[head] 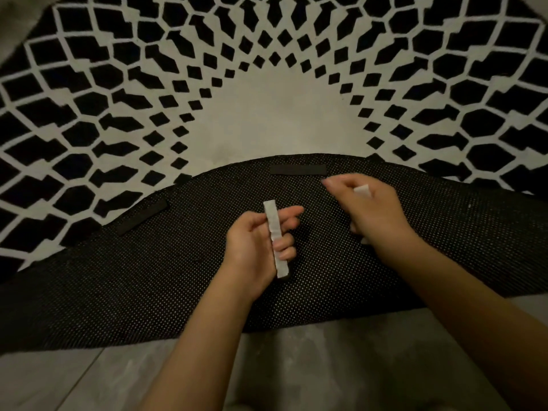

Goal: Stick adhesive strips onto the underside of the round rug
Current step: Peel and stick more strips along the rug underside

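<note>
The left hand (261, 241) grips a white strip (276, 240); the right hand (372, 209) pinches a peeled liner (362, 190). Press the strip flat near the folded rug (148, 277) edge, apart from the two stuck strips (298, 169).

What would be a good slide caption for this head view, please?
Left hand holds a white-backed adhesive strip over the rug's folded-back underside, two black strips already stuck; right hand holds a white scrap.

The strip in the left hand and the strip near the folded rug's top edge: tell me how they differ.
The held strip shows a white face; the stuck strip is black. The held strip stands near upright in the left hand, off the rug; the stuck strip lies flat and crosswise on the dotted underside. Both are narrow bars of similar shape.
</note>
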`<state>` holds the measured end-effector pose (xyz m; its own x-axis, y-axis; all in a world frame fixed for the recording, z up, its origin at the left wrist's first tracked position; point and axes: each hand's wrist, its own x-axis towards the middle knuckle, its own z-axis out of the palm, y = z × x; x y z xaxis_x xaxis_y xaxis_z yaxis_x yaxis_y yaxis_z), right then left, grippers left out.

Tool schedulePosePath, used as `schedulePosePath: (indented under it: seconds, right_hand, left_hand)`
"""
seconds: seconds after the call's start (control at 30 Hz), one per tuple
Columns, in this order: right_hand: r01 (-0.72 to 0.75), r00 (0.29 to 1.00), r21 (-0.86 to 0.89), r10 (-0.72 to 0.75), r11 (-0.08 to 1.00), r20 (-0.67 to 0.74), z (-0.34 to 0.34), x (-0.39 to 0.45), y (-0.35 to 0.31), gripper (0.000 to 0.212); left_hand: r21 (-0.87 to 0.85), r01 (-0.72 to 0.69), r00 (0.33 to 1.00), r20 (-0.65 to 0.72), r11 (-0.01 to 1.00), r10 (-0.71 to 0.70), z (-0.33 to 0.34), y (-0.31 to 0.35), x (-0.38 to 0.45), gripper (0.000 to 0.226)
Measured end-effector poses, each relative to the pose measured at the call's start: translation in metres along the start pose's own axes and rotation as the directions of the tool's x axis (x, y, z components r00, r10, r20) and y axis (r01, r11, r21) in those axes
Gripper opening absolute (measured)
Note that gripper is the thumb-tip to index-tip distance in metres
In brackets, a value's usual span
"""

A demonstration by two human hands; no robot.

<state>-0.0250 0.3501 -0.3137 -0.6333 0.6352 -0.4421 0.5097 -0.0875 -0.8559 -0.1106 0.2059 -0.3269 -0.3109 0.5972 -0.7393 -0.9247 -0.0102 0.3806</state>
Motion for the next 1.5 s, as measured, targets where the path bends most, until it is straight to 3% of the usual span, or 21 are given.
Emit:
schedulePosePath:
  seconds: [0.13, 0.23, 0.4, 0.63, 0.9, 0.97, 1.07, 1.17, 1.27, 1.4, 1.5]
  right_hand:
    - [0.160, 0.972, -0.107, -0.138, 0.981, 0.188, 0.008, -0.001, -0.007, 0.014]
    - [0.200, 0.962, -0.245, -0.142, 0.949, 0.233, 0.006, 0.004, -0.004, 0.018]
    - [0.196, 0.952, -0.296, -0.109, 0.935, 0.288, 0.001, 0.010, -0.002, 0.014]
    - [0.274, 0.943, -0.284, -0.199, 0.919, 0.266, -0.001, 0.008, -0.003, 0.014]
    - [0.448, 0.894, -0.484, -0.361, 0.752, 0.266, 0.000, 0.004, -0.005, 0.012]
    - [0.421, 0.906, -0.468, -0.341, 0.776, 0.251, 0.001, 0.003, -0.006, 0.009]
    - [0.256, 0.958, -0.414, -0.172, 0.874, 0.228, 0.001, 0.005, -0.010, 0.002]
    - [0.202, 0.967, -0.450, -0.103, 0.870, 0.235, 0.000, 0.007, -0.012, 0.006]
    - [0.220, 0.962, -0.482, -0.106, 0.848, 0.252, 0.000, 0.007, -0.013, 0.005]
    - [0.272, 0.953, -0.528, -0.150, 0.805, 0.262, -0.005, 0.006, -0.011, 0.005]
    - [0.320, 0.945, -0.552, -0.214, 0.770, 0.248, -0.010, 0.006, -0.009, 0.005]
  left_hand:
    - [0.119, 0.082, 0.996, 0.008, 0.990, -0.084, 0.009, -0.006, -0.002, 0.047]
    - [0.177, 0.106, 0.993, 0.026, 0.978, -0.113, 0.012, -0.009, -0.001, 0.049]
    - [0.211, 0.105, 0.992, 0.048, 0.972, -0.118, 0.015, -0.011, 0.002, 0.051]
    - [0.255, 0.084, 0.994, 0.046, 0.963, -0.099, 0.019, -0.010, 0.002, 0.039]
    - [0.309, 0.076, 0.996, 0.027, 0.948, -0.088, 0.023, -0.012, 0.002, 0.031]
    - [0.312, 0.070, 0.996, 0.028, 0.947, -0.083, 0.024, -0.012, 0.002, 0.032]
    - [0.341, 0.060, 0.997, 0.026, 0.938, -0.074, 0.023, -0.012, 0.002, 0.032]
    - [0.323, 0.077, 0.995, 0.030, 0.943, -0.091, 0.024, -0.015, 0.002, 0.030]
    - [0.373, -0.001, 1.000, -0.021, 0.928, 0.010, 0.024, -0.019, 0.004, 0.025]
    - [0.599, -0.134, 0.956, -0.130, 0.789, 0.261, 0.020, -0.019, 0.004, 0.013]
    - [0.635, -0.162, 0.935, -0.146, 0.756, 0.323, 0.021, -0.015, 0.002, 0.012]
